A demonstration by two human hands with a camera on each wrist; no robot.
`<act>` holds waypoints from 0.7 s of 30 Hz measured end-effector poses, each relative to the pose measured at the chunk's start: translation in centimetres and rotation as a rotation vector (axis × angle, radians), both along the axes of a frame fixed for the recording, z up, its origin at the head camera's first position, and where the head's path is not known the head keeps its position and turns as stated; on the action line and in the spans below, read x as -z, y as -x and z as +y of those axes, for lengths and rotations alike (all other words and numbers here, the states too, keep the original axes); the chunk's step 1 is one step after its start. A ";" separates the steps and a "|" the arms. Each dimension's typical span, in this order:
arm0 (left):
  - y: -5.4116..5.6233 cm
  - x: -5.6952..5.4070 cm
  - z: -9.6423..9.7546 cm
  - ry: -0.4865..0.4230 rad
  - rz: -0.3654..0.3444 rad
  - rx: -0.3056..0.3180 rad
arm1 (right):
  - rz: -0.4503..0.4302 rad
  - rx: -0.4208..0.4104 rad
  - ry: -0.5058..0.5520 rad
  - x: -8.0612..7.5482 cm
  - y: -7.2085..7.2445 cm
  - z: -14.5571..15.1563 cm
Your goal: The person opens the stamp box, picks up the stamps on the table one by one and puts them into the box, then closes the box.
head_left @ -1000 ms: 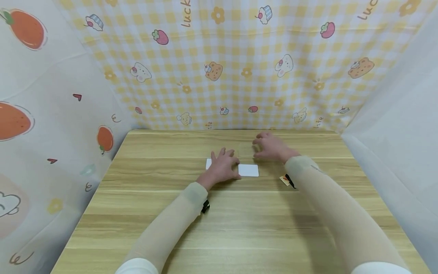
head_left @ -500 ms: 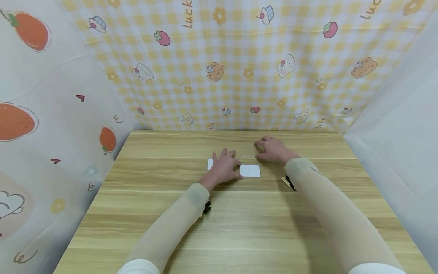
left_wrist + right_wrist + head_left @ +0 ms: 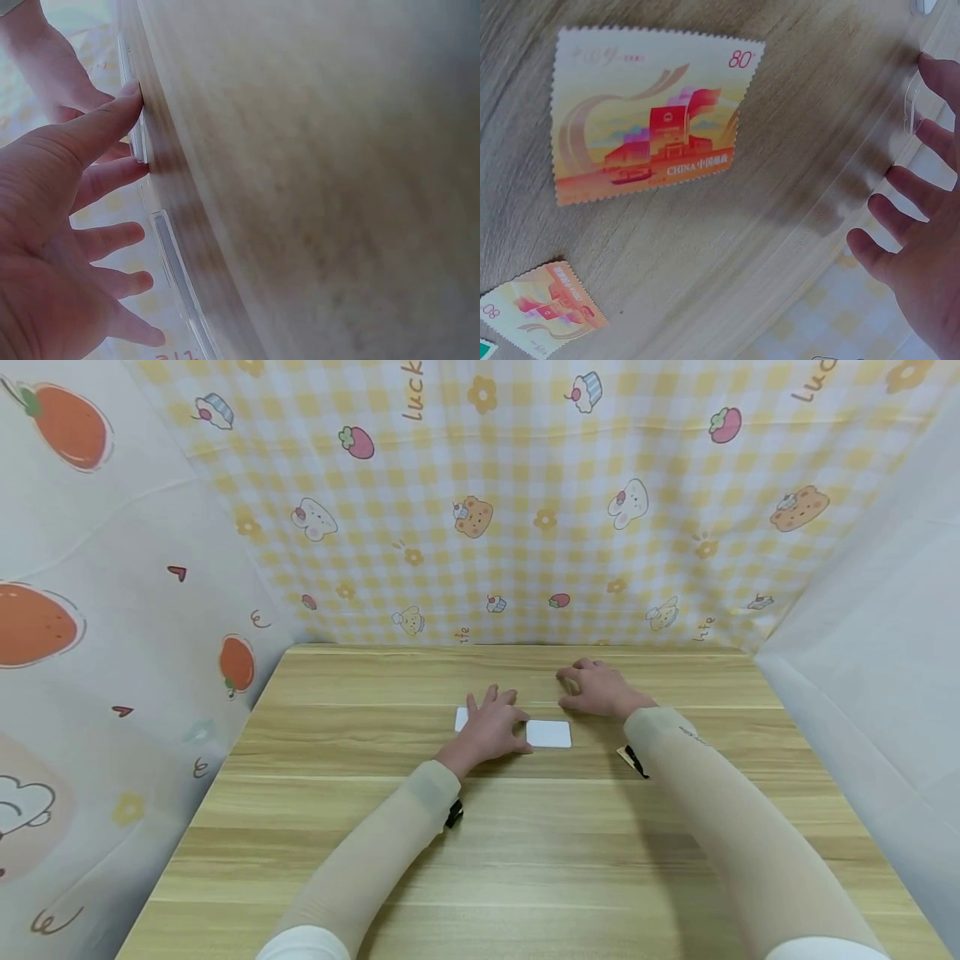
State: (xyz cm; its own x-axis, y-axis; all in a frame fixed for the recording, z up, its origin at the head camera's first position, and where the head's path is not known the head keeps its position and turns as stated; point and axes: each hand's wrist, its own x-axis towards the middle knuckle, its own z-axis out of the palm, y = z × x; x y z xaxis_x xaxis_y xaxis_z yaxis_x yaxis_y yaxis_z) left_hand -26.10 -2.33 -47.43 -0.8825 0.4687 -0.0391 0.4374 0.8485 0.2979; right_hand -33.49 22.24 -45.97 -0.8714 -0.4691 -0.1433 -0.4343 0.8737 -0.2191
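My left hand (image 3: 490, 727) spans the left end of a flat white card (image 3: 548, 734) on the table, thumb and index finger pinching its long edges. In the left wrist view the other fingers (image 3: 112, 240) are spread. Under this hand lies a second white card (image 3: 461, 718), partly hidden; a clear-edged flat case (image 3: 176, 262) shows there in the left wrist view. Behind the first card, my right hand (image 3: 596, 687) pinches the right end of a clear plastic piece (image 3: 910, 105) between thumb and index finger. It is barely visible against the wood from above.
Postage stamps lie near my right wrist: a large-looking one (image 3: 652, 112) marked 80, another (image 3: 546, 307), and a green corner (image 3: 486, 349). In the head view a stamp (image 3: 624, 754) sits partly under the black strap (image 3: 637, 762). A patterned curtain (image 3: 480, 527) rises at the table's (image 3: 525, 860) back edge.
My right hand has come slightly down and nearer with the clear piece. The left hand stays on the white card. The head view has shifted a little.
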 end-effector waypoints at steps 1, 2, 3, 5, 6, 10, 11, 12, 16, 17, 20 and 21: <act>0.0 0.0 0.0 0.003 0.001 0.000 | -0.002 0.001 -0.002 0.0 0.0 0.0; 0.0 0.0 0.0 0.005 0.003 0.000 | -0.005 0.002 -0.002 -0.1 0.0 0.0; 0.0 0.0 0.0 0.006 0.003 0.000 | -0.007 0.004 -0.002 -0.1 -0.1 0.0; 0.1 0.1 0.0 0.009 0.001 0.004 | -0.008 0.004 -0.002 -0.1 -0.1 0.0; 0.1 0.2 0.0 0.013 0.003 0.006 | -0.005 0.001 -0.004 -0.1 -0.1 0.0; 0.1 0.4 0.0 0.039 0.013 0.011 | 0.005 -0.009 -0.004 -0.2 -0.2 0.1; 0.1 0.4 0.0 0.047 0.018 0.011 | 0.009 -0.012 -0.006 -0.3 -0.2 0.1; 0.1 0.4 0.0 0.052 0.020 0.012 | 0.012 -0.014 -0.008 -0.3 -0.3 0.1; 0.0 0.4 0.0 0.057 0.026 0.023 | 0.033 -0.022 -0.017 -0.7 -0.4 0.1; 0.0 0.3 0.0 0.055 0.027 0.026 | 0.040 -0.026 -0.020 -0.7 -0.4 0.1; -0.1 -0.1 0.0 0.046 0.027 0.037 | 0.059 -0.038 -0.020 -0.9 -0.3 0.1; -0.2 -0.3 0.0 0.043 0.025 0.039 | 0.060 -0.040 -0.017 -1.0 -0.3 0.1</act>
